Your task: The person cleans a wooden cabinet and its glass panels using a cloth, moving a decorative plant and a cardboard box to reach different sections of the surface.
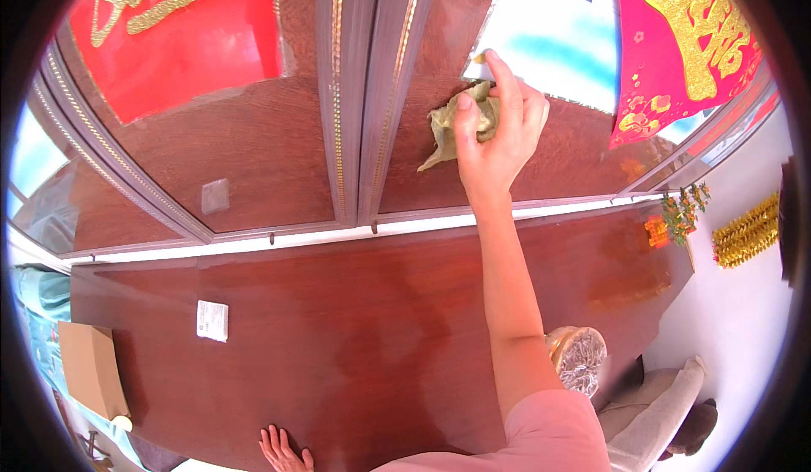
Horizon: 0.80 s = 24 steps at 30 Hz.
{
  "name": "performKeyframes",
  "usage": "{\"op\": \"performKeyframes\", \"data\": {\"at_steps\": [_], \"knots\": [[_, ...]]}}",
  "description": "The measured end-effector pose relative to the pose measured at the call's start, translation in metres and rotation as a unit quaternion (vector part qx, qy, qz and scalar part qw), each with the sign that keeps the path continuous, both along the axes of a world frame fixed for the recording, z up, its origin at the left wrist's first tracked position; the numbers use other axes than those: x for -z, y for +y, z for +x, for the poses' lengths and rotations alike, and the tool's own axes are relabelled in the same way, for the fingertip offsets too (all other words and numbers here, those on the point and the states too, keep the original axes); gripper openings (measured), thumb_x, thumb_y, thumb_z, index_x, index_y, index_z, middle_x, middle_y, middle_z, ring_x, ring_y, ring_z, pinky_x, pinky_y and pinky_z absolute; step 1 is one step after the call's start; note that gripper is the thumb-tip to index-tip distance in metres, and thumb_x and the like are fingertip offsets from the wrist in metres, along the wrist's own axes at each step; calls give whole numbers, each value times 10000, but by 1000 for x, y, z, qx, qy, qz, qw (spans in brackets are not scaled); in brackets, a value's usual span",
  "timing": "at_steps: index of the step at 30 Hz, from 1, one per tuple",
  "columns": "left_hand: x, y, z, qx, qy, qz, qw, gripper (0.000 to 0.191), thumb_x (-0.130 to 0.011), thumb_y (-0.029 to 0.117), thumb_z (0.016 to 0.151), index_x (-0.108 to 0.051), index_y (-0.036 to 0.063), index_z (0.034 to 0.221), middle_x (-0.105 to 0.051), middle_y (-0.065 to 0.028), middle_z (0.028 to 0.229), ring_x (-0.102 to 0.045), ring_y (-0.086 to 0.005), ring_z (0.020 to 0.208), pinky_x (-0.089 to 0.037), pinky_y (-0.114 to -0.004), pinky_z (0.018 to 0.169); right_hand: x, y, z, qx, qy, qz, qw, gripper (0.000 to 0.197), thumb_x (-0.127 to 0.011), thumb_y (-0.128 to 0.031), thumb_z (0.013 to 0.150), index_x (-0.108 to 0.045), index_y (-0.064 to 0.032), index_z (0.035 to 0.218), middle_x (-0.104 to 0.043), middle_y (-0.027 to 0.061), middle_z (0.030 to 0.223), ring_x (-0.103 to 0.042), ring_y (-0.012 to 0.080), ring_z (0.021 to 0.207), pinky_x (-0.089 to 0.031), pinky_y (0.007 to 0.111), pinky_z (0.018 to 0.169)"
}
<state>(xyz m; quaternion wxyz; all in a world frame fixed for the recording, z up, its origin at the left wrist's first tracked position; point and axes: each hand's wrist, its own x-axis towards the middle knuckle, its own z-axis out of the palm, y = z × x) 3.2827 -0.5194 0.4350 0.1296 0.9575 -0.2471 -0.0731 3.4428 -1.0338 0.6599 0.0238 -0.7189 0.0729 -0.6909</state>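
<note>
My right hand reaches up to a framed glass panel with a crumpled olive-green cloth under its thumb and fingers. The cloth lies against the glass, partly covered by the hand. The index finger points toward the lower corner of a white and blue sheet seen on the panel. My left hand lies on the near edge of the glossy red-brown wooden table, fingers a little apart and holding nothing; its wrist is out of view.
A white packet with print and a cardboard box lie at left. By my right elbow stands a round container. A small potted plant is at far right. Red sheets with gold lettering show on the panels.
</note>
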Motion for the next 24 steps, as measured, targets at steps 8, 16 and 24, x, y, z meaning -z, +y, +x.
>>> {"op": "performKeyframes", "data": {"at_steps": [8,16,24], "knots": [[3,-1,2,2,1,-12,1000,575,-551,211,790,-346,30,1297,-316,-158,1382,-218,-347,1306,-169,-505,1055,3,-7,-2,25,23,-26,999,343,-618,-153,677,-619,-135,1019,-461,60,832,-424,208,776,-387,329,655],[-3,-4,3,0,-26,-38,999,542,-526,244,818,-372,30,1291,-367,-171,1351,-254,-365,1289,-194,-520,1037,1,4,-6,25,69,10,997,303,-607,-109,723,-582,-63,1022,-533,71,931,-459,211,850,-380,336,789],[-1,-2,1,0,-27,-34,999,562,-535,240,814,-350,41,1306,-332,-160,1374,-248,-363,1292,-190,-514,1043,7,-4,-8,-23,33,-7,999,282,-634,-154,709,-607,-109,986,-437,76,865,-428,215,814,-383,337,703]]}}
